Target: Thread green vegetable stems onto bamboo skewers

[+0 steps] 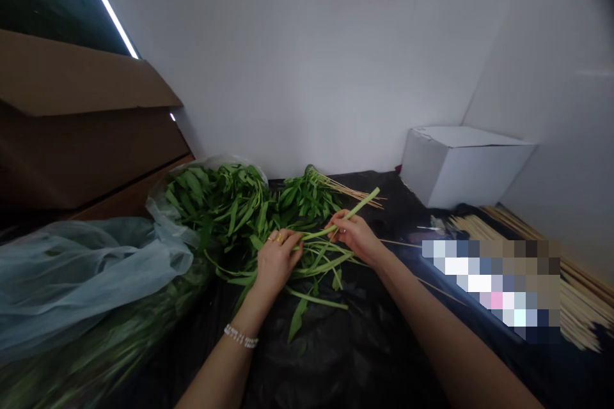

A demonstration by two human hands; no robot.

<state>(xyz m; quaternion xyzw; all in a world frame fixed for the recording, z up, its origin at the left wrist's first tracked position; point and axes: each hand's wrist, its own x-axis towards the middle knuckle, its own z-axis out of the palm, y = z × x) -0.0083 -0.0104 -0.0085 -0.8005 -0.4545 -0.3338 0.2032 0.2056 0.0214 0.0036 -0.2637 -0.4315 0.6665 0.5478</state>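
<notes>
A pale green stem of leafy greens (363, 203), which looks like water spinach, runs between my two hands. My left hand (277, 259), with rings and a beaded bracelet, is closed around its leafier part. My right hand (359, 238) pinches the thick stem, whose cut end points up and to the right. Loose leafy stems (330, 263) lie below both hands on black plastic sheeting (330, 358). Behind my left hand, a heap of greens (225, 201) fills a clear plastic bag. A bunch of leaves (307, 195) with several thin sticks (357, 190) lies beyond my right hand.
On the left are a bluish plastic bag (96, 262), more greens (110, 345) and a cardboard box (86, 153). A white box (460, 160) stands at the back right. Many thin wooden sticks (582, 297) lie at the right, beside a blurred-out patch. A white wall (307, 64) rises behind.
</notes>
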